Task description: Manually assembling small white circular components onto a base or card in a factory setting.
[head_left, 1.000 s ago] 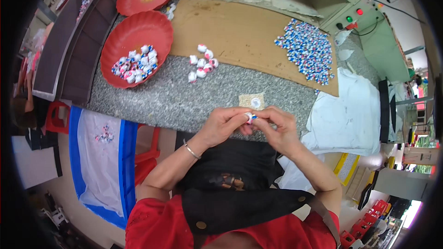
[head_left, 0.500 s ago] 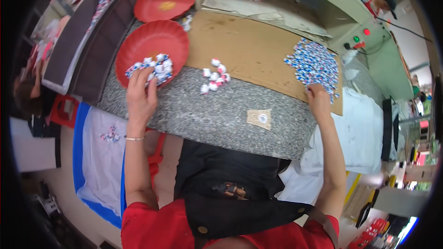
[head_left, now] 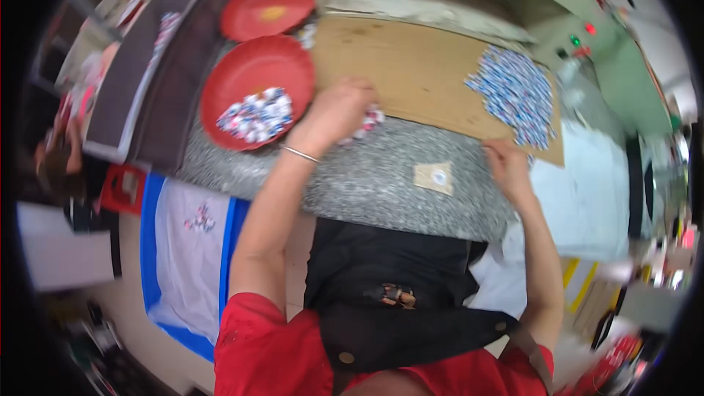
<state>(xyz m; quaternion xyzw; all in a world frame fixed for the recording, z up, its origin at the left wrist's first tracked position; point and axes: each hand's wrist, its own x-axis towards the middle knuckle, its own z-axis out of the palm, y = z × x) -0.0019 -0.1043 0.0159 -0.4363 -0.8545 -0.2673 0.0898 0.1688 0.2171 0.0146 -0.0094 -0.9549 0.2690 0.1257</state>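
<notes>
My left hand (head_left: 343, 108) reaches over a small pile of round white pieces with red marks (head_left: 372, 121), hiding most of it. Its fingers are curled together, and whatever they hold is hidden. Beside that wrist, a red fluted bowl (head_left: 257, 51) contains many white pieces with blue marks (head_left: 258, 114). My right hand (head_left: 509, 167) is at the near edge of the cardboard sheet (head_left: 411, 66), thumb and fingertips pinched together; anything between them is too small to make out. Just beyond it spreads a heap of small blue-and-white pieces (head_left: 513, 95).
A second red bowl (head_left: 268, 7) stands behind the first. A tan trapezoid patch (head_left: 433, 177) lies on the speckled grey worktop (head_left: 367, 198). A dark partition (head_left: 172, 66) stands left, above a blue-rimmed lined bin (head_left: 187, 249). White sheeting (head_left: 579, 191) lies right; a shelf holds more pieces.
My left hand has left the bowl and moved right, over the red-marked pile. My right hand is still near the blue-and-white heap. The whole view has shifted slightly and is blurred.
</notes>
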